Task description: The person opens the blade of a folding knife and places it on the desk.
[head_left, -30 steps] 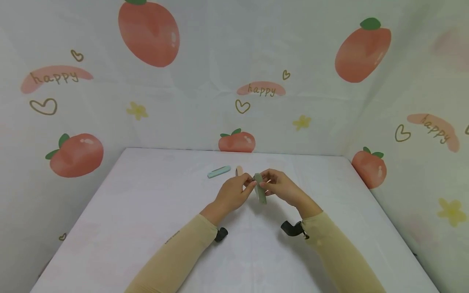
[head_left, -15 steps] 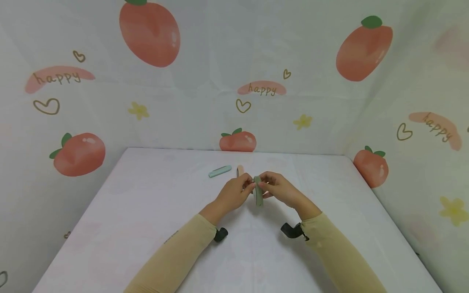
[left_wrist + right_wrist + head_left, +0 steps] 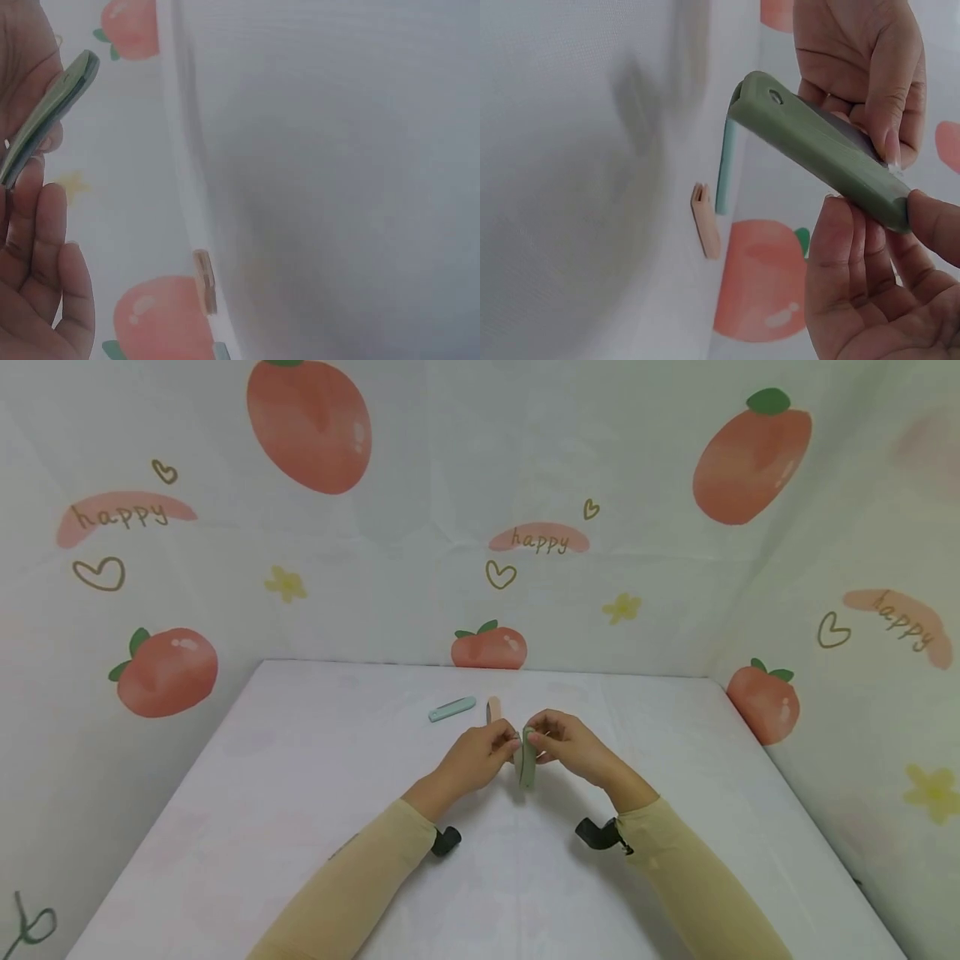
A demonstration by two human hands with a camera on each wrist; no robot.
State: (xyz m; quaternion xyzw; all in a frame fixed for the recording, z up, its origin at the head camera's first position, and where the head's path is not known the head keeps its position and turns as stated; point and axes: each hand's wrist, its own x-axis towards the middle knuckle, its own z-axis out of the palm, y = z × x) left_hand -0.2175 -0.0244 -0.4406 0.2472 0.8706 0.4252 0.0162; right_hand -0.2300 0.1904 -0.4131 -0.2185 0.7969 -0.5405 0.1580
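Between both hands, raised over the table, is a green folding knife. Its grey blade stands a little out of the handle, with the pivot end away from the fingers. My right hand grips the handle's far end, thumb on one side and fingertips on the other. At the blade's free edge, the thumb and fingers of my left hand pinch it. Seen from the left wrist, the slim handle shows edge-on and the left hand's fingers curl below it.
A teal folded piece of similar shape lies farther back on the white table. Beside it is a peach-coloured one with a slot, partly behind the left hand in the head view. A fruit-print cloth hangs behind.
The knife's lower end has swung left and slightly nearer, so it hangs more upright. A dark gap now shows along its length. Both hands have stayed nearly in place.
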